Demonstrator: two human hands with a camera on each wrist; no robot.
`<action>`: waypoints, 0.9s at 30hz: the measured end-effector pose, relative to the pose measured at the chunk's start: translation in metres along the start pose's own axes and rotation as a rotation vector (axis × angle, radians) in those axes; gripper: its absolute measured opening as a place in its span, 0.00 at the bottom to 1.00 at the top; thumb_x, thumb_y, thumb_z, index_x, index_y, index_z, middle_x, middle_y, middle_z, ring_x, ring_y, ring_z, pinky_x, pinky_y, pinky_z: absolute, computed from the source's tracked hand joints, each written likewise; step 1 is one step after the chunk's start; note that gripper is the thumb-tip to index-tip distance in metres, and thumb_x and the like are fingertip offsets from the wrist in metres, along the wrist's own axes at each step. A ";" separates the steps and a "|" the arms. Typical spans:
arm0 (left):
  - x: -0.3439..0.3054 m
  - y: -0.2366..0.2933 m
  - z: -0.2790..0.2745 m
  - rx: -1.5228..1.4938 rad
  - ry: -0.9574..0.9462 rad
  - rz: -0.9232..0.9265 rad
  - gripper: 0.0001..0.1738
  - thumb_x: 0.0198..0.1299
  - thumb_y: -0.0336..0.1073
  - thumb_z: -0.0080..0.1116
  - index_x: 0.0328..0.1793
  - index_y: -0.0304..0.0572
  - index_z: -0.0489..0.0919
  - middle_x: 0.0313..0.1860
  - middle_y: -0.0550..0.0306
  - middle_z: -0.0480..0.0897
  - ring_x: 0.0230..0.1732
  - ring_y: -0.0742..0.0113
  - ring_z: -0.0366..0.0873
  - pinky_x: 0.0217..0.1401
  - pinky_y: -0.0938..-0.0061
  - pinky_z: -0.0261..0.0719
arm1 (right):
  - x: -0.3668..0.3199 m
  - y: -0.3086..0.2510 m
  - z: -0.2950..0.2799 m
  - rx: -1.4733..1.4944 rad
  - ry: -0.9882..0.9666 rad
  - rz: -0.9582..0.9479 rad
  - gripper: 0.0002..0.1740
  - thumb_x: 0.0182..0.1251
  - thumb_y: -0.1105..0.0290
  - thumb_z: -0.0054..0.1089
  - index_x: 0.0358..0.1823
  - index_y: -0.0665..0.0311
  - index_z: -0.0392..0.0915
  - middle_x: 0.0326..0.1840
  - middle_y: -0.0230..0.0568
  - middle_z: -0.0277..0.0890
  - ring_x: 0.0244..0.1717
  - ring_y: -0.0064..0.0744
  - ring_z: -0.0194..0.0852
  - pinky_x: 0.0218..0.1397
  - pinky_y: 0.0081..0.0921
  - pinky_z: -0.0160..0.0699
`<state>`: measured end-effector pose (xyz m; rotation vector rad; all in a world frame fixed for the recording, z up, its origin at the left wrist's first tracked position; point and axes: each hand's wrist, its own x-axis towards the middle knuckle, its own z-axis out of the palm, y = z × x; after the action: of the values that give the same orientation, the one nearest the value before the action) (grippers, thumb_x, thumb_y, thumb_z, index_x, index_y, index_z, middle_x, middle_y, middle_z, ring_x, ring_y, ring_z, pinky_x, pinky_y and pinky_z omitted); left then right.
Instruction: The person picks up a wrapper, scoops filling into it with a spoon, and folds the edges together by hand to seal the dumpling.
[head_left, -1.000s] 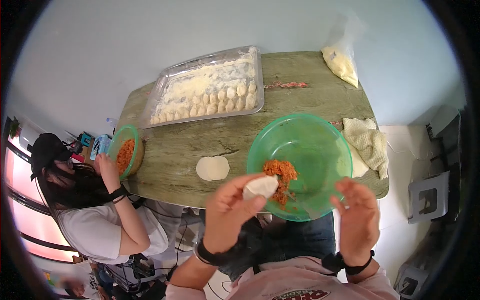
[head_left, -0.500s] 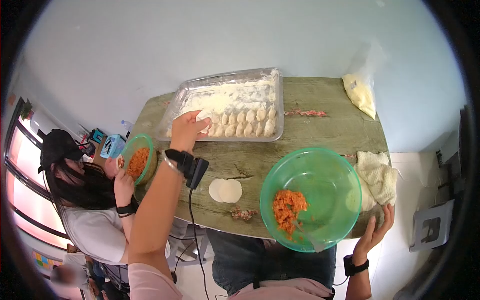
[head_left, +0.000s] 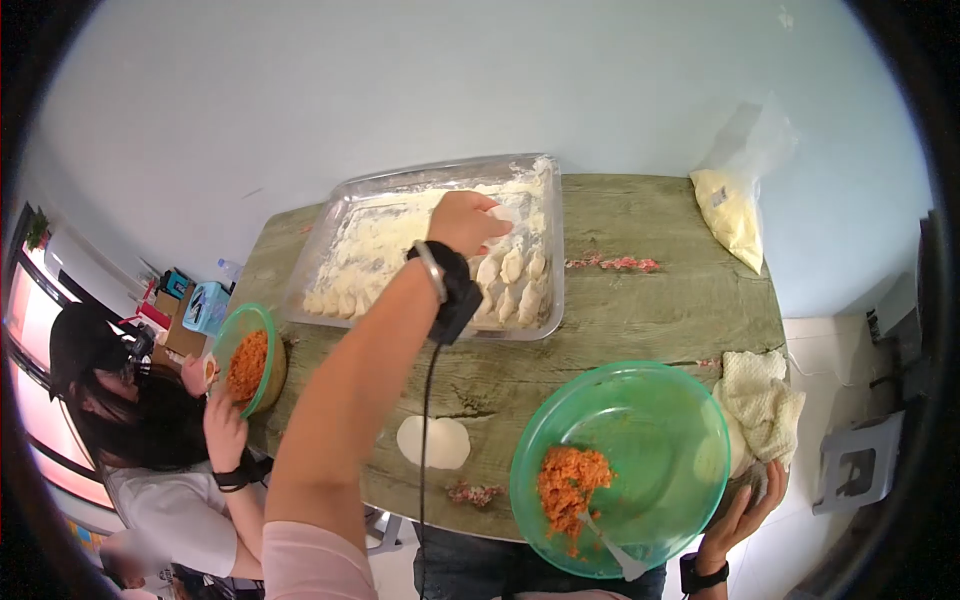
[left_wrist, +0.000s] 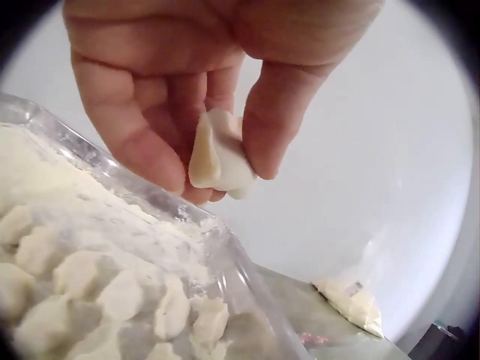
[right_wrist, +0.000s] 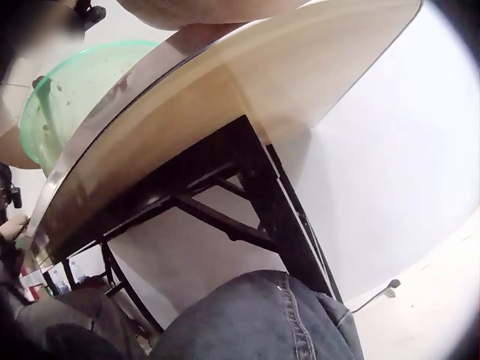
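My left hand point(head_left: 468, 224) is over the right part of the metal tray point(head_left: 555, 250), pinching a white dumpling point(left_wrist: 225, 154) between thumb and fingers. Below it, in the left wrist view, floured dumplings point(left_wrist: 120, 296) lie in rows. My right hand point(head_left: 742, 512) rests at the table's right front edge beside the cloth, fingers extended and holding nothing. Between my arms stands a green basin point(head_left: 660, 450) with orange-red filling point(head_left: 572, 485) and a spoon point(head_left: 615, 550) in it. Round dough wrappers point(head_left: 434, 443) lie overlapping on the table, left of the basin.
A pale cloth point(head_left: 762, 395) covers part of some dough at the table's right edge. A bag of yellowish powder point(head_left: 728, 215) leans at the back right corner. At left, another person point(head_left: 165, 510) works over a second green bowl point(head_left: 270, 375). A cable hangs from my left wrist.
My left hand carried the dumpling from above the basin to the tray, then rightward across it. My right hand dropped from beside the basin to the table's edge. The head view shifted.
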<state>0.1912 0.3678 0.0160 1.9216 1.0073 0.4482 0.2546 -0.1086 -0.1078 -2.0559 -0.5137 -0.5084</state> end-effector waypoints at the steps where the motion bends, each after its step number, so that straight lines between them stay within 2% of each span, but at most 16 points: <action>1: 0.009 0.001 0.013 0.016 0.030 0.002 0.23 0.43 0.35 0.70 0.47 0.33 0.81 0.33 0.53 0.83 0.29 0.70 0.80 0.24 0.77 0.80 | 0.000 -0.001 0.000 -0.004 0.002 0.000 0.22 0.66 0.67 0.43 0.58 0.73 0.66 0.63 0.55 0.59 0.66 0.50 0.54 0.70 0.43 0.47; 2: 0.018 0.003 0.022 0.038 -0.009 -0.058 0.23 0.42 0.37 0.70 0.46 0.34 0.81 0.37 0.51 0.83 0.34 0.65 0.81 0.33 0.74 0.82 | 0.001 -0.002 -0.002 -0.031 -0.030 0.006 0.22 0.67 0.67 0.41 0.60 0.73 0.64 0.64 0.53 0.59 0.68 0.49 0.52 0.71 0.42 0.46; 4: 0.042 -0.013 0.041 0.224 0.036 -0.010 0.22 0.43 0.38 0.70 0.46 0.36 0.81 0.42 0.50 0.83 0.41 0.59 0.81 0.45 0.71 0.81 | 0.000 0.000 -0.001 -0.059 -0.058 0.011 0.23 0.69 0.68 0.39 0.62 0.72 0.62 0.66 0.52 0.58 0.69 0.47 0.51 0.72 0.41 0.45; 5: 0.054 -0.022 0.048 0.222 0.033 -0.007 0.22 0.43 0.38 0.70 0.46 0.36 0.81 0.42 0.50 0.83 0.41 0.59 0.81 0.45 0.71 0.81 | -0.001 0.002 -0.001 -0.042 -0.054 0.027 0.23 0.69 0.67 0.39 0.61 0.73 0.62 0.65 0.52 0.58 0.68 0.47 0.51 0.71 0.41 0.45; 7: 0.068 -0.025 0.059 0.385 0.041 -0.035 0.21 0.44 0.39 0.69 0.44 0.38 0.81 0.46 0.50 0.82 0.49 0.55 0.79 0.54 0.69 0.76 | -0.002 0.004 -0.001 -0.029 -0.045 0.043 0.23 0.68 0.67 0.39 0.61 0.73 0.62 0.64 0.53 0.59 0.68 0.48 0.52 0.71 0.41 0.46; 8: 0.076 -0.026 0.062 0.382 0.037 -0.030 0.21 0.44 0.39 0.69 0.44 0.38 0.81 0.46 0.50 0.82 0.49 0.55 0.79 0.54 0.69 0.76 | -0.002 0.004 -0.002 -0.040 -0.055 0.034 0.23 0.68 0.67 0.39 0.60 0.73 0.63 0.64 0.53 0.59 0.67 0.48 0.53 0.71 0.41 0.46; 10: 0.085 -0.023 0.063 0.344 0.032 -0.030 0.22 0.46 0.35 0.67 0.50 0.37 0.80 0.44 0.49 0.82 0.42 0.62 0.82 0.37 0.71 0.84 | -0.001 0.002 -0.001 -0.050 -0.063 0.026 0.23 0.68 0.66 0.39 0.60 0.74 0.63 0.64 0.53 0.59 0.67 0.48 0.53 0.71 0.41 0.47; 11: 0.088 -0.023 0.066 0.345 0.031 -0.030 0.22 0.46 0.35 0.67 0.50 0.37 0.80 0.44 0.49 0.82 0.42 0.62 0.82 0.37 0.71 0.84 | -0.001 0.001 -0.001 -0.037 -0.061 0.032 0.22 0.68 0.66 0.39 0.59 0.74 0.64 0.63 0.53 0.60 0.67 0.48 0.54 0.71 0.41 0.47; 13: 0.089 -0.015 0.073 0.566 0.045 -0.073 0.20 0.47 0.37 0.66 0.47 0.40 0.81 0.45 0.50 0.82 0.46 0.59 0.81 0.49 0.69 0.80 | -0.002 0.003 -0.001 -0.022 -0.059 0.038 0.22 0.68 0.66 0.39 0.58 0.74 0.64 0.63 0.53 0.60 0.66 0.48 0.54 0.70 0.41 0.47; 14: 0.090 -0.015 0.075 0.566 0.044 -0.073 0.20 0.47 0.37 0.66 0.47 0.40 0.81 0.45 0.50 0.82 0.46 0.59 0.81 0.49 0.69 0.80 | -0.004 0.007 -0.003 -0.025 -0.079 0.040 0.22 0.68 0.66 0.39 0.58 0.74 0.65 0.63 0.53 0.60 0.66 0.48 0.54 0.70 0.41 0.48; 16: 0.093 -0.019 0.081 0.602 0.053 -0.145 0.18 0.48 0.37 0.66 0.46 0.42 0.82 0.46 0.50 0.82 0.50 0.57 0.79 0.56 0.68 0.75 | -0.004 0.010 -0.004 -0.033 -0.096 0.042 0.22 0.68 0.66 0.40 0.57 0.74 0.65 0.63 0.53 0.60 0.66 0.48 0.55 0.70 0.40 0.48; 17: 0.095 -0.022 0.082 0.637 0.057 -0.077 0.17 0.47 0.36 0.66 0.45 0.42 0.82 0.46 0.50 0.82 0.49 0.57 0.79 0.54 0.68 0.76 | -0.004 0.009 -0.004 -0.034 -0.099 0.038 0.21 0.68 0.66 0.40 0.57 0.74 0.65 0.62 0.52 0.60 0.65 0.48 0.55 0.70 0.40 0.49; 21: 0.085 -0.018 0.076 0.560 0.056 -0.035 0.15 0.47 0.34 0.66 0.44 0.41 0.82 0.45 0.49 0.83 0.48 0.57 0.80 0.53 0.68 0.77 | -0.004 0.007 -0.003 -0.003 -0.103 0.064 0.20 0.68 0.67 0.41 0.56 0.73 0.66 0.62 0.52 0.60 0.65 0.46 0.56 0.69 0.39 0.50; 23: 0.086 -0.016 0.073 0.670 -0.027 -0.020 0.14 0.48 0.31 0.64 0.43 0.40 0.82 0.43 0.48 0.83 0.47 0.56 0.80 0.52 0.69 0.77 | -0.005 0.010 -0.002 0.009 -0.096 0.068 0.20 0.68 0.67 0.41 0.55 0.73 0.67 0.62 0.51 0.61 0.65 0.46 0.56 0.69 0.39 0.50; 27: 0.090 -0.022 0.072 0.603 -0.088 -0.143 0.13 0.48 0.29 0.62 0.43 0.40 0.82 0.42 0.48 0.83 0.48 0.57 0.80 0.52 0.69 0.77 | -0.007 0.013 -0.003 0.016 -0.099 0.074 0.19 0.67 0.67 0.42 0.54 0.72 0.67 0.61 0.51 0.61 0.64 0.46 0.56 0.69 0.38 0.50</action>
<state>0.2813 0.4056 -0.0486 2.3440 1.3126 -0.0372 0.2556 -0.1187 -0.1185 -2.0842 -0.4957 -0.3593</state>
